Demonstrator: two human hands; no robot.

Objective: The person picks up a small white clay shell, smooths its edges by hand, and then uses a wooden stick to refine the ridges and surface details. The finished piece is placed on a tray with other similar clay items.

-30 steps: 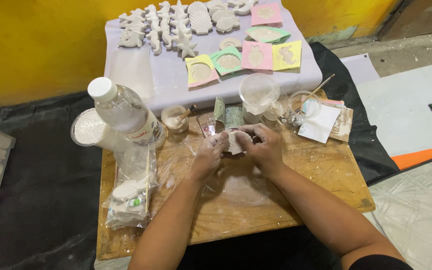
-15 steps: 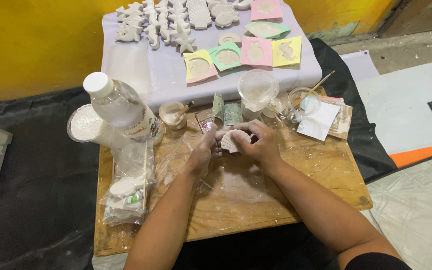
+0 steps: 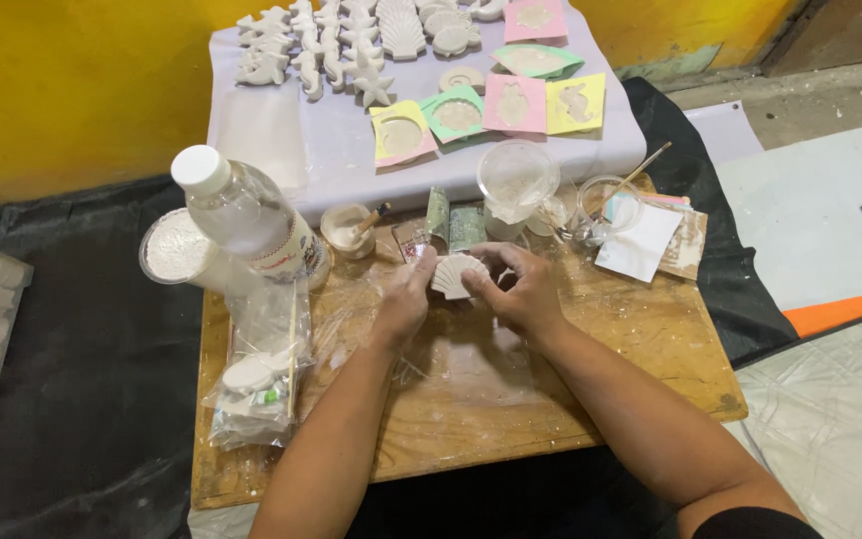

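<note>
Now lifted clear between both hands: white ribbed plaster shell cast | left hand, right hand pinching edges | risk: brittle rim chipping under uneven squeeze.

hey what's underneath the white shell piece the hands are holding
Under the white shell piece, held by the left hand and right hand, lies crinkled clear plastic sheet on the wooden board. Directly beneath is hidden.
</note>
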